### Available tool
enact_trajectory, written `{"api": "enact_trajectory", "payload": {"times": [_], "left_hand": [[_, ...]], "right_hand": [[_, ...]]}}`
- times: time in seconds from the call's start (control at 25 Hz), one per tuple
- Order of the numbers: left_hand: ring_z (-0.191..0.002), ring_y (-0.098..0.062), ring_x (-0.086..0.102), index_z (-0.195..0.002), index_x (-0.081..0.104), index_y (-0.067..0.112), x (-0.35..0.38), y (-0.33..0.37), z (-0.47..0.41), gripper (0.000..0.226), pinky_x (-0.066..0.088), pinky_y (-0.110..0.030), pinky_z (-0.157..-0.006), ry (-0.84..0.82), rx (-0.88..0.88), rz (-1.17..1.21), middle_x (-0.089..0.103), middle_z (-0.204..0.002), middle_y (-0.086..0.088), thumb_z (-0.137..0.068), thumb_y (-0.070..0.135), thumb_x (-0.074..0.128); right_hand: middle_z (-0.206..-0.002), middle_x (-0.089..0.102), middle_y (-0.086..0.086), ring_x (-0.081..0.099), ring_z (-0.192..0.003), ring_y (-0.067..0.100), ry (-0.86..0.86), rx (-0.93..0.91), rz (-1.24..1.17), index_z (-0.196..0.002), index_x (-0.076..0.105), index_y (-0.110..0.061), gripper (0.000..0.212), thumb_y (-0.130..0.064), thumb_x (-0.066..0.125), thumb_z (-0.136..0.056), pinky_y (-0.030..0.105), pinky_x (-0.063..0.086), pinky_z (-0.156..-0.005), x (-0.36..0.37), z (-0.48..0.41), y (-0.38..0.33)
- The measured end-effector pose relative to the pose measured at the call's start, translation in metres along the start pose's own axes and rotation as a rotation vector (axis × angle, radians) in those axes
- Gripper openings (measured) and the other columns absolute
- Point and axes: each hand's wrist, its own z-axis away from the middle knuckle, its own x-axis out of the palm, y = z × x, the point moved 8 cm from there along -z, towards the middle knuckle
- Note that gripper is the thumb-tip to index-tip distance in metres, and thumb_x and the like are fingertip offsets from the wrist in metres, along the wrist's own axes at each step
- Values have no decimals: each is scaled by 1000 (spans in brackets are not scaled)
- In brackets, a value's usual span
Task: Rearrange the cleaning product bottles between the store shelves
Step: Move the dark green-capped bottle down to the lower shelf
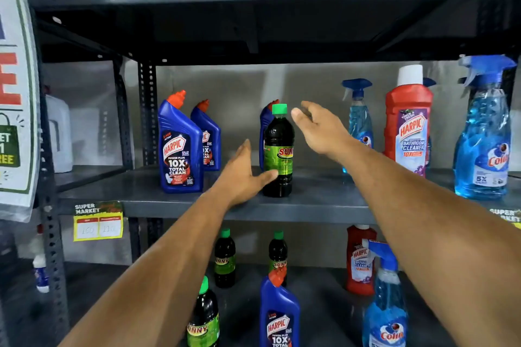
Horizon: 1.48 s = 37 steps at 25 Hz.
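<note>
A dark Sunny bottle (277, 155) with a green cap stands upright on the middle shelf (310, 203). My left hand (242, 175) is open just left of it, thumb touching its lower side. My right hand (318, 127) hovers open at the bottle's upper right, near the cap, not gripping. A blue Harpic bottle (265, 124) stands right behind the Sunny bottle, mostly hidden. Two more blue Harpic bottles (180, 146) stand further left on the same shelf.
Right on this shelf: a red Harpic bathroom cleaner (408, 127) and two blue Colin sprays (485, 135). The lower shelf holds three Sunny bottles (225, 259), a blue Harpic (279, 315), a red Harpic (359, 259) and a Colin spray (386, 307). A price tag (98, 222) hangs at left.
</note>
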Motion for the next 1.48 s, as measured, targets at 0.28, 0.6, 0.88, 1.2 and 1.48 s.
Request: {"api": "enact_trajectory", "payload": {"times": [0.28, 0.6, 0.88, 1.2, 1.48], "left_hand": [[-101, -17, 64, -90, 58, 30, 28, 2, -12, 40, 47, -43, -103, -77, -72, 530, 67, -102, 1, -69, 3, 79], [-88, -3, 62, -115, 57, 7, 32, -4, -19, 49, 50, -18, -79, -115, -104, 600, 66, -97, 4, -70, -4, 75], [-90, -8, 63, -109, 59, 11, 32, -3, -15, 43, 49, -27, -90, -100, -113, 583, 67, -95, 5, -72, -3, 75], [-79, 2, 69, -98, 64, 13, 3, 33, 39, 37, 56, -13, -75, -118, -5, 582, 71, -97, -2, -69, -5, 76], [-88, -7, 71, -97, 65, 22, 74, 29, 146, 51, 55, -14, -75, -237, -28, 767, 75, -90, 9, -62, -14, 76]], "right_hand": [[-119, 64, 12, 58, -114, 26, -65, 120, -282, -113, 61, -4, 37, -34, 51, -94, 35, 43, -95, 19, -12, 11], [-110, 67, 2, 61, -105, 17, 27, 128, -263, -116, 64, -15, 39, -35, 68, -83, 35, 47, -97, 25, -23, 29], [-108, 67, 5, 63, -100, 18, 21, 142, -310, -112, 62, -14, 35, -30, 70, -81, 42, 51, -95, 29, -25, 31], [-112, 69, 15, 65, -105, 30, -119, 21, -358, -113, 63, -10, 30, -23, 65, -86, 52, 54, -92, 3, 26, -10], [-100, 70, -9, 64, -95, -1, -160, -81, -223, -101, 66, -25, 17, -18, 64, -86, 14, 50, -85, -5, 152, 3]]}}
